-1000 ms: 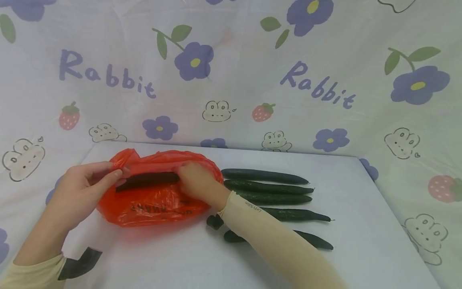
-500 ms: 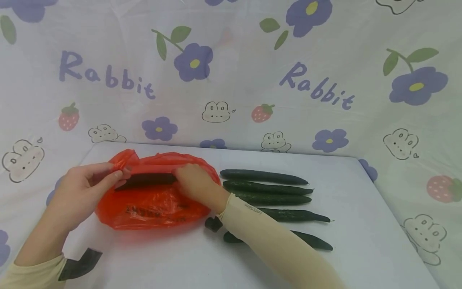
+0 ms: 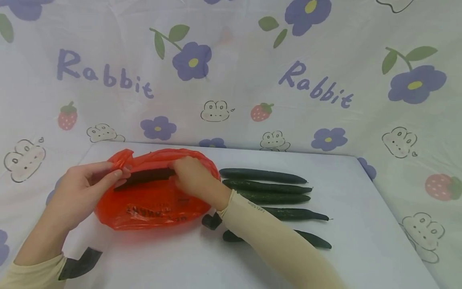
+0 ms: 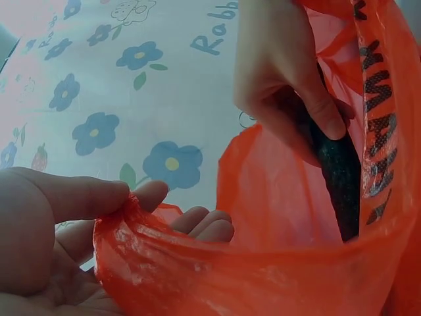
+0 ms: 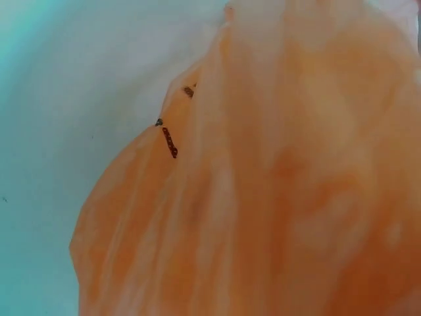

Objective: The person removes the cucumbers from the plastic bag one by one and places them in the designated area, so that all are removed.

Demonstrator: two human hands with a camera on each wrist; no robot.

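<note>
A red plastic bag [image 3: 151,208] with dark printing lies open on the left of the table. My left hand [image 3: 84,188] pinches the bag's edge between thumb and fingers, holding the mouth apart. At the mouth, my right hand [image 3: 193,176] grips one end of a dark green cucumber [image 3: 144,176]. In the left wrist view the right hand [image 4: 283,72] has its thumb along the cucumber [image 4: 339,178], which points down inside the bag [image 4: 263,276]. Bag plastic [image 5: 197,197] fills most of the right wrist view, where the hand itself is hidden.
Several cucumbers [image 3: 265,176] lie in a column right of the bag, the nearer ones partly covered by my right forearm [image 3: 274,237]. A white table [image 3: 375,224] stretches right; behind it hangs a rabbit-and-flower cloth [image 3: 238,72].
The right hand has shifted slightly left and up with the cucumber, whose gripped end now sits higher. The bag's far rim has risen a little. My left hand keeps its hold.
</note>
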